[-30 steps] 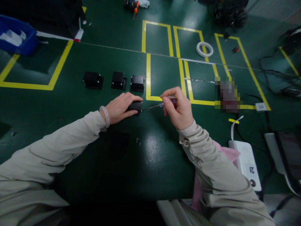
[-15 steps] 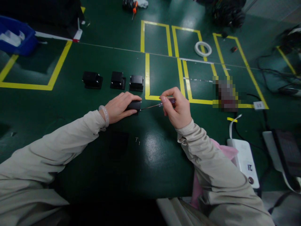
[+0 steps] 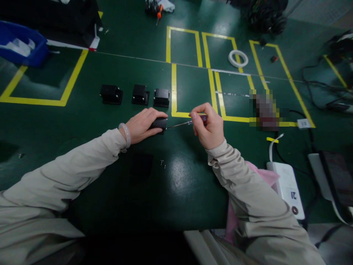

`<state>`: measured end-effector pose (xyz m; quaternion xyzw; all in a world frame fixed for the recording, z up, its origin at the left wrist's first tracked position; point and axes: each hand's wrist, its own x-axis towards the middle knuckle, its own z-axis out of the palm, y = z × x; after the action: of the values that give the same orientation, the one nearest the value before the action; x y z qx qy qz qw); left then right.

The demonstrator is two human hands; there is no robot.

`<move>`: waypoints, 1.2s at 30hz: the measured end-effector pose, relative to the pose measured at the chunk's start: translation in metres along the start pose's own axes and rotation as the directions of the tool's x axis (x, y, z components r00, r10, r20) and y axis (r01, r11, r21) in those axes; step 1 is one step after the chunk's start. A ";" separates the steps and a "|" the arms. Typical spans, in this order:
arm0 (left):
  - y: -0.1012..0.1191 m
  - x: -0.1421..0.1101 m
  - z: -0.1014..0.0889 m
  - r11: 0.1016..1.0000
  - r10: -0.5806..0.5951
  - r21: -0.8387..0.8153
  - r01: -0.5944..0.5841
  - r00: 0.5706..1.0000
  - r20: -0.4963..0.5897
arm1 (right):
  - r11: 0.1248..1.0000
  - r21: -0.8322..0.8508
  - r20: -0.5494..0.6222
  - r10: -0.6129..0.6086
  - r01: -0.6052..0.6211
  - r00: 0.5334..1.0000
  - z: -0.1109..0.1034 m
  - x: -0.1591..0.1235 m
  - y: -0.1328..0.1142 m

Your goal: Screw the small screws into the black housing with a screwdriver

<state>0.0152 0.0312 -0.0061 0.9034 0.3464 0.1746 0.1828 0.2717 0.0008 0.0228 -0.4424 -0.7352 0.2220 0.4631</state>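
My left hand (image 3: 142, 126) is closed around a small black box (image 3: 160, 123), pressing it to the green table. The right hand (image 3: 207, 126) pinches the handle of a screwdriver (image 3: 182, 124). Its thin shaft points left, and the tip meets a screw at the box's near right corner. Behind the hands, three similar black boxes with silvery screws stand in a row: a left one (image 3: 111, 94), a middle one (image 3: 140, 94) and a right one (image 3: 161, 97). Nearer to me, loose screws (image 3: 161, 162) lie beside a flat black piece (image 3: 141, 164).
Yellow tape outlines (image 3: 173, 90) mark the table. A roll of white tape (image 3: 230, 59) lies at the back. To the right are a white power bank (image 3: 286, 191), a pink cloth (image 3: 261, 173) and cables. A blue bin (image 3: 41, 51) stands at far left, an orange-handled screwdriver (image 3: 159, 14) far back.
The whole view has shifted slightly, so things on the left appear a little farther right. Both hands keep their holds, with the screwdriver tip still at the box's corner.
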 end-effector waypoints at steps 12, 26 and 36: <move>0.001 0.001 -0.002 1.000 -0.014 0.010 0.014 1.000 0.021 | 1.000 0.020 0.010 -0.017 0.017 1.000 0.001 0.001 0.000; 0.001 0.001 -0.002 1.000 0.000 0.020 0.000 1.000 0.014 | 0.997 0.004 0.022 -0.082 0.082 0.996 0.002 0.001 -0.003; 0.001 0.001 -0.002 1.000 0.013 0.017 -0.014 1.000 0.006 | 0.995 -0.021 0.016 -0.094 0.095 0.995 0.001 0.002 -0.005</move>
<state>0.0153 0.0318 -0.0035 0.9077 0.3413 0.1702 0.1749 0.2682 0.0001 0.0271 -0.4103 -0.7611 0.1952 0.4628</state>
